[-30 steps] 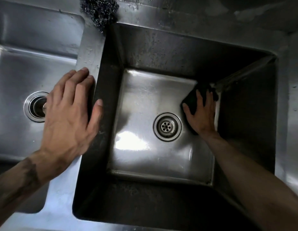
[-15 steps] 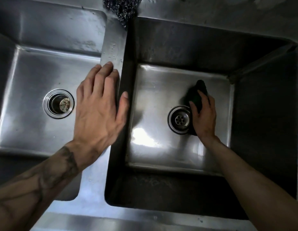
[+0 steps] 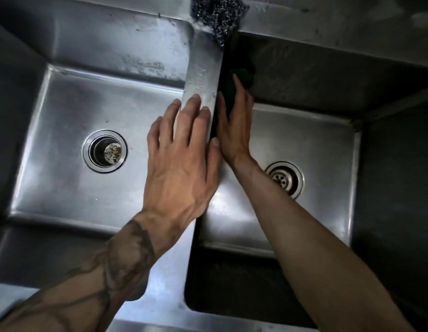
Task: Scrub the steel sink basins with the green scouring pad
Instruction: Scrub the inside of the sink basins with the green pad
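Left hand (image 3: 182, 159) flat on divider (image 3: 203, 75) below steel wool (image 3: 217, 13); right hand (image 3: 234, 125), flat, presses green pad (image 3: 244, 74) inside right basin (image 3: 304, 140).

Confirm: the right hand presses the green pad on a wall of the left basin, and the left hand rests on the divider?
No. The head view shows the right hand pressing the green pad on a wall of the right basin; the left hand rests on the divider.

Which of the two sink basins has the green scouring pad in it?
The right basin: the right hand presses the green scouring pad against its wall beside the divider. The left basin shows only its drain.
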`<action>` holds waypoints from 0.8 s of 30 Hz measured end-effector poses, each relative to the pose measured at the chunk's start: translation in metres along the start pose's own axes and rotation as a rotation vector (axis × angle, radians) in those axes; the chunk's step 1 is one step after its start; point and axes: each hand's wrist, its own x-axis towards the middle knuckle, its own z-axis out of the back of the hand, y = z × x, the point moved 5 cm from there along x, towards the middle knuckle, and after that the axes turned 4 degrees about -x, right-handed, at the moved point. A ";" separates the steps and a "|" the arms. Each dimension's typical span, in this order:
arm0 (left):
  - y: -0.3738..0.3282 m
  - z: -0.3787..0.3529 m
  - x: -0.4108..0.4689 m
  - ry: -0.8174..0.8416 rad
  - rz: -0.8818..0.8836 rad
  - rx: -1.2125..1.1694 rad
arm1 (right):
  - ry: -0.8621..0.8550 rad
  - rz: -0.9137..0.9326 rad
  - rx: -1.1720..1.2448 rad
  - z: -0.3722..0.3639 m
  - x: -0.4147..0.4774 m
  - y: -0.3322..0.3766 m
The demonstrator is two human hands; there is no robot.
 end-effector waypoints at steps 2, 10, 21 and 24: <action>0.000 -0.001 0.001 0.012 -0.004 -0.013 | 0.031 -0.071 0.078 -0.006 -0.008 0.005; 0.000 0.002 0.001 0.036 0.027 -0.060 | 0.254 -0.007 -0.009 0.011 -0.059 -0.004; 0.002 0.000 0.000 0.048 0.046 -0.058 | 0.096 -0.039 -0.030 0.009 -0.022 0.007; 0.002 0.000 0.000 0.070 0.059 -0.070 | 0.209 -0.066 0.002 0.013 -0.084 -0.004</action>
